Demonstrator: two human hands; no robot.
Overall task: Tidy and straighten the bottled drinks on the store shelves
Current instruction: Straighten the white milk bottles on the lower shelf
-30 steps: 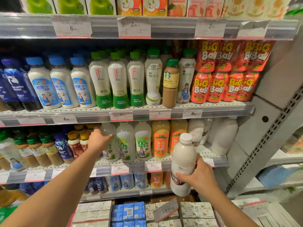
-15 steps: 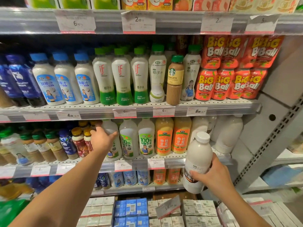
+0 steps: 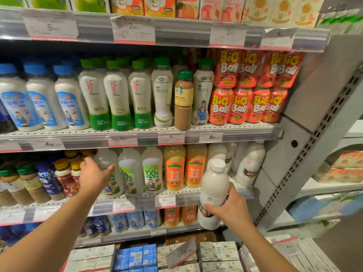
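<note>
My right hand (image 3: pixel 231 210) grips a tall white milk-drink bottle (image 3: pixel 214 187) with a white cap, held upright in front of the middle shelf's edge (image 3: pixel 196 199). My left hand (image 3: pixel 94 176) is wrapped around a clear coconut-water bottle (image 3: pixel 107 163) with a green label, the leftmost of three such bottles (image 3: pixel 152 169) on that shelf. Two orange-labelled bottles (image 3: pixel 174 167) stand to their right, then several white bottles (image 3: pixel 251 163) like the one I hold. A lone brown coffee bottle (image 3: pixel 183 101) stands among white green-capped bottles on the shelf above.
Small brown, red and blue bottles (image 3: pixel 45 179) crowd the shelf left of my left hand. Red Big Ball pouches (image 3: pixel 245 103) fill the upper shelf's right end. A grey slotted upright (image 3: pixel 306 154) bounds the shelves on the right. Boxed cartons (image 3: pixel 135 256) lie below.
My left hand has closed around the leftmost coconut-water bottle. My right hand has carried the white bottle rightward and closer to the shelf. The camera has moved nearer the shelves.
</note>
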